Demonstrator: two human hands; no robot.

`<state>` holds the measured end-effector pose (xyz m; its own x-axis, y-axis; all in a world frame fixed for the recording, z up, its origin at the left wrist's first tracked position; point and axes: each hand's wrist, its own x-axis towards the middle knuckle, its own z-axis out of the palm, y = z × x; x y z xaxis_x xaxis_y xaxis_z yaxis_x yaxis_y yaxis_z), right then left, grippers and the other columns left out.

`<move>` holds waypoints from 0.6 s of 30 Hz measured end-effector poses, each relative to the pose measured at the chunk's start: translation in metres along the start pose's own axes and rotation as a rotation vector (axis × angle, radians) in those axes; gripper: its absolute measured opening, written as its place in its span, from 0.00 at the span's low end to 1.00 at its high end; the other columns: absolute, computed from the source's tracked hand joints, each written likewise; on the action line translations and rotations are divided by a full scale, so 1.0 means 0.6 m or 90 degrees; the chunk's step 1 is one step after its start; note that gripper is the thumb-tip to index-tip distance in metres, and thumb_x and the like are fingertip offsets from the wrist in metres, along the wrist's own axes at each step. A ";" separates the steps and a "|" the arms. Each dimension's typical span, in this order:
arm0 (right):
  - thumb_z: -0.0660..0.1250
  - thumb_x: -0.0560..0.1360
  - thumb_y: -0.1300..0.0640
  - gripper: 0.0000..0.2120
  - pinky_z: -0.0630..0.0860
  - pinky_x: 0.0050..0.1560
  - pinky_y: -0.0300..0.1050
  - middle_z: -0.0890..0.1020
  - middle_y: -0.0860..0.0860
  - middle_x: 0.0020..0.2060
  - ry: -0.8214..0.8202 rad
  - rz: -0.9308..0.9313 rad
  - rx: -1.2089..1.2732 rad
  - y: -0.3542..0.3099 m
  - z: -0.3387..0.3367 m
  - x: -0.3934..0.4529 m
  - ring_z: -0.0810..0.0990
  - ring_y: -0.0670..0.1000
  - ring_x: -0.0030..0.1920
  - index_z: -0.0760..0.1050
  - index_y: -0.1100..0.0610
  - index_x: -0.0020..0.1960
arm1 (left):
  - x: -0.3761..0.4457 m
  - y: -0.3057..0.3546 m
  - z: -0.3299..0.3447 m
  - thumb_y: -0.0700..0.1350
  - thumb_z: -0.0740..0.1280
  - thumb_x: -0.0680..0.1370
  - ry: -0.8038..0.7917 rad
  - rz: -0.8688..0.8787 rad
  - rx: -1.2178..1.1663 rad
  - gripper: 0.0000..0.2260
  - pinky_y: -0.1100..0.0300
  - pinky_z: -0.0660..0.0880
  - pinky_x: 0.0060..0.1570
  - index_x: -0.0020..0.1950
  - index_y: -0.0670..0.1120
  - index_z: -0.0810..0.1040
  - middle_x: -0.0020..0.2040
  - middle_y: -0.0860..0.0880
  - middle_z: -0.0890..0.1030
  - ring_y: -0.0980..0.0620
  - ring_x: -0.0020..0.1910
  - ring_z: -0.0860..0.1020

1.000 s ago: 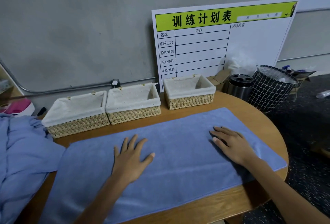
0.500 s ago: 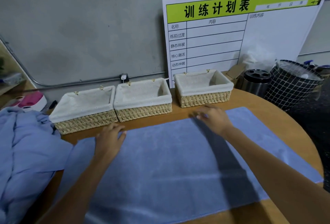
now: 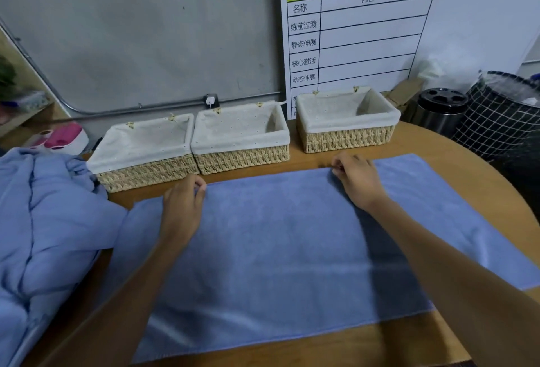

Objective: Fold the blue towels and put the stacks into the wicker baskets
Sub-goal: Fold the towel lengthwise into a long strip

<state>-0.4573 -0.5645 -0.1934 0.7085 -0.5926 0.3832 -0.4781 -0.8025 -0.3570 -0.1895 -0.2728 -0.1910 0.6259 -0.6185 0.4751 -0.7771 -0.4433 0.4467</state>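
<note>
Both hands, left hand (image 3: pixel 182 209) and right hand (image 3: pixel 358 181), pinch the blue towel's (image 3: pixel 277 249) far edge, just before the wicker baskets (image 3: pixel 242 159). Uneven lifting could skew the fold.

- the towel (image 3: pixel 280 249) laid flat is a plain soft blue, no pattern
- the heap of towels (image 3: pixel 43 235) on the left is the same blue
- all three baskets (image 3: pixel 242 159) are tan woven straw with off-white cloth liners, tiny dots on the cloth
- table (image 3: pixel 438 144) is a warm orange-brown wood
- the board (image 3: pixel 380 16) is white with a lime green header, black lettering and black grid lines
- the bin (image 3: pixel 502 121) is black with a white grid pattern
- wall (image 3: pixel 131 30) is flat grey
</note>
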 end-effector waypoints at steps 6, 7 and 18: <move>0.66 0.79 0.57 0.07 0.66 0.50 0.52 0.79 0.52 0.51 0.029 -0.026 -0.039 -0.001 0.000 -0.002 0.74 0.60 0.53 0.79 0.55 0.55 | 0.001 -0.012 0.003 0.44 0.67 0.81 -0.003 0.006 0.012 0.02 0.46 0.75 0.52 0.49 0.50 0.77 0.46 0.53 0.82 0.47 0.49 0.79; 0.66 0.79 0.57 0.06 0.65 0.50 0.52 0.79 0.52 0.50 0.029 -0.029 -0.043 -0.001 0.000 -0.002 0.74 0.60 0.53 0.80 0.55 0.55 | 0.001 -0.015 0.004 0.44 0.67 0.81 -0.006 0.005 0.021 0.02 0.46 0.74 0.52 0.49 0.50 0.77 0.47 0.53 0.81 0.47 0.50 0.79; 0.69 0.78 0.54 0.04 0.61 0.44 0.48 0.77 0.51 0.44 0.046 -0.073 -0.038 -0.001 -0.004 -0.005 0.73 0.58 0.47 0.80 0.55 0.50 | 0.000 -0.020 0.005 0.43 0.66 0.81 -0.004 0.013 -0.033 0.04 0.43 0.73 0.51 0.47 0.49 0.78 0.46 0.54 0.78 0.46 0.49 0.77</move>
<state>-0.4605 -0.5622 -0.1925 0.7224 -0.4984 0.4793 -0.4272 -0.8667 -0.2573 -0.1800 -0.2696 -0.1988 0.6099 -0.6308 0.4797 -0.7848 -0.3967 0.4761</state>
